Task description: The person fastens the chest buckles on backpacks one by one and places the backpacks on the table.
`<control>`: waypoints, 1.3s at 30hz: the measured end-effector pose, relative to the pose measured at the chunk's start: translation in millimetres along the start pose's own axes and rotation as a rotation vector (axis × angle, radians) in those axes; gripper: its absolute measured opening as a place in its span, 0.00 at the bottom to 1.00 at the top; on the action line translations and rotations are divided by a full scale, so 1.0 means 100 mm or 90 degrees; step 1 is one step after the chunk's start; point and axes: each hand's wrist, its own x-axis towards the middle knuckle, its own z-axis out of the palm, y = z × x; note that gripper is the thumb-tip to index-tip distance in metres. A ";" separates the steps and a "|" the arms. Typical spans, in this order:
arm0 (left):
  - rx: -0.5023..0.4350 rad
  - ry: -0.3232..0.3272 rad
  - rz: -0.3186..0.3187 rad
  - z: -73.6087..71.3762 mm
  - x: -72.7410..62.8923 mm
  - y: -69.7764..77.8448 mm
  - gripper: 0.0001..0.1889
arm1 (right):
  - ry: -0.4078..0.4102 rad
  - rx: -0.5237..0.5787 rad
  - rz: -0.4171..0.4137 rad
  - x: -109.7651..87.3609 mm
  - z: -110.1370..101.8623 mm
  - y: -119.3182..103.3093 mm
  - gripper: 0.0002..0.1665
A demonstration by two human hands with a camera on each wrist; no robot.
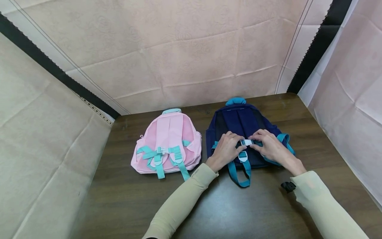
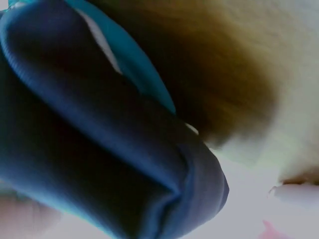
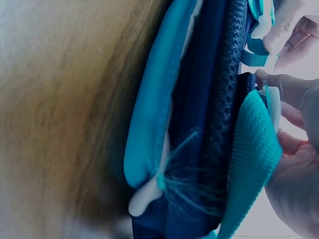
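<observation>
A navy backpack (image 1: 235,121) with teal straps lies on the table, its back panel and shoulder straps facing up. Across those straps runs a teal chest strap with a white buckle (image 1: 246,142). My left hand (image 1: 227,148) pinches the buckle's left side between thumb and fingers. From the other side my right hand (image 1: 270,145) grips the right end, where teal webbing (image 3: 254,149) folds beneath the fingers in the right wrist view. I cannot tell whether the buckle halves are joined. The left wrist view is filled mostly by the backpack's navy side (image 2: 109,124).
Left of the navy bag lies a pink backpack (image 1: 158,132) with mint straps, its chest buckle (image 1: 162,150) fastened. Both bags rest on a dark brown wooden table (image 1: 253,205). Pale cloth panels (image 1: 191,59) surround the table. A loose teal strap loop (image 1: 240,181) hangs toward the front.
</observation>
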 end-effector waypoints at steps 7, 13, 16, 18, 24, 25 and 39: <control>-0.019 -0.002 -0.007 -0.11 -0.08 -0.02 0.18 | 0.002 0.006 0.018 -0.01 0.00 -0.01 0.16; -0.015 0.005 0.008 -0.21 -0.18 -0.02 0.17 | 0.009 0.022 0.031 -0.05 0.02 -0.02 0.20; -0.004 0.005 0.012 -0.27 -0.22 -0.01 0.18 | 0.022 0.034 0.030 -0.06 0.03 -0.05 0.23; 0.000 0.004 0.011 -0.31 -0.26 -0.01 0.18 | 0.036 0.041 0.022 -0.07 0.05 -0.08 0.26; -0.010 0.001 -0.003 -0.45 -0.38 -0.07 0.18 | 0.058 0.066 -0.005 -0.03 0.13 -0.23 0.33; -0.014 0.001 -0.007 -0.47 -0.41 -0.08 0.18 | 0.056 0.072 -0.009 -0.02 0.15 -0.26 0.34; -0.054 0.013 -0.066 -0.72 -0.71 -0.33 0.21 | 0.070 0.090 -0.084 0.19 0.42 -0.72 0.36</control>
